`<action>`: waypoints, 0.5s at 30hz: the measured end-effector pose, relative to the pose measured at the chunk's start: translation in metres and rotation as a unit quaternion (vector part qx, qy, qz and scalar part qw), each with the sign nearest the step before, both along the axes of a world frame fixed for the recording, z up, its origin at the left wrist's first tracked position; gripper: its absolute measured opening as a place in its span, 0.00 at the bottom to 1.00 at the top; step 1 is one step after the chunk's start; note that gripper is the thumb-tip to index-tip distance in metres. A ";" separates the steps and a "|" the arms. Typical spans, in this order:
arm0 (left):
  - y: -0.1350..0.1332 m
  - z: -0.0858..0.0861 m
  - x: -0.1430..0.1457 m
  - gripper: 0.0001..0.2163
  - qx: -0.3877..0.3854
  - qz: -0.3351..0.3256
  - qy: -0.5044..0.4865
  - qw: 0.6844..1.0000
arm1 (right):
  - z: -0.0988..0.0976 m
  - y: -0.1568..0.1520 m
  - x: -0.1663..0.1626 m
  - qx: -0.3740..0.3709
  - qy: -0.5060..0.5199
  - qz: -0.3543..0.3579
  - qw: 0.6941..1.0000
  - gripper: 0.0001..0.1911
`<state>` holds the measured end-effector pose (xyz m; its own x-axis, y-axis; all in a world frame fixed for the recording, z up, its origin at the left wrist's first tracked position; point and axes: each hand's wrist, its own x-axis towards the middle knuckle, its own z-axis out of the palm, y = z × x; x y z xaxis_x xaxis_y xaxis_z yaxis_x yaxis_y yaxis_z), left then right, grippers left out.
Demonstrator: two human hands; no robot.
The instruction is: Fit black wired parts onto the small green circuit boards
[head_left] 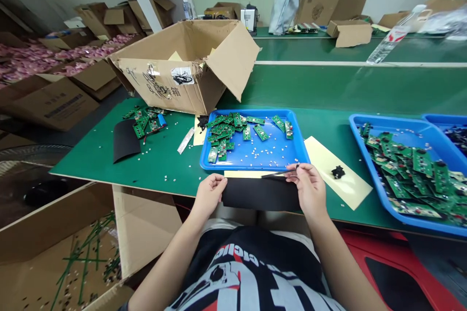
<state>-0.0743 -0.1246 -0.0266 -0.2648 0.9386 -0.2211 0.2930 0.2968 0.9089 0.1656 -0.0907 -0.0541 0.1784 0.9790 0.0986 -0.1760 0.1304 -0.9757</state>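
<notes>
My left hand [210, 195] pinches the left edge of a black adhesive sheet [260, 195], which I hold at the table's front edge. Along the sheet's top runs a bare band of pale yellow backing [241, 174]. A thin black strip [275, 174] slants over that band, its right end between the fingers of my right hand [309, 187]. Just beyond the sheet stands a blue tray [251, 153] with green circuit boards [222, 131] heaped at its left and small pale bits scattered inside. To the right, a yellow backing sheet [346, 182] carries a black clump [338, 171].
A second blue tray [379, 194], piled with circuit boards, stands at right. An open cardboard box [160, 82] sits behind on the left. Nearby lie a curved black sheet [126, 140] and more boards [146, 120]. A carton [142, 233] is below the table at left.
</notes>
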 end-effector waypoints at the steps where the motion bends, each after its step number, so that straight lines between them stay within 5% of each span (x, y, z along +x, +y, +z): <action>1: 0.000 0.004 -0.003 0.09 0.017 0.013 0.029 0.999 | -0.003 -0.001 0.002 -0.022 0.025 -0.006 0.999 0.09; 4: -0.003 0.014 0.000 0.11 0.150 0.002 0.215 0.965 | -0.009 -0.003 0.000 -0.043 0.015 -0.006 0.999 0.12; 7: -0.010 0.014 0.019 0.14 0.297 -0.188 0.397 0.848 | -0.008 -0.002 -0.005 -0.047 -0.016 -0.020 0.999 0.13; 9: -0.015 0.006 0.033 0.17 0.305 -0.313 0.432 0.788 | -0.004 -0.003 -0.006 -0.047 -0.033 -0.018 0.998 0.12; 11: -0.017 -0.005 0.042 0.23 0.275 -0.370 0.451 0.764 | 0.002 -0.005 -0.003 -0.041 -0.056 -0.018 0.997 0.11; 15: -0.018 -0.021 0.046 0.24 0.233 -0.382 0.458 0.768 | 0.023 -0.016 0.024 -0.009 -0.077 -0.082 0.994 0.06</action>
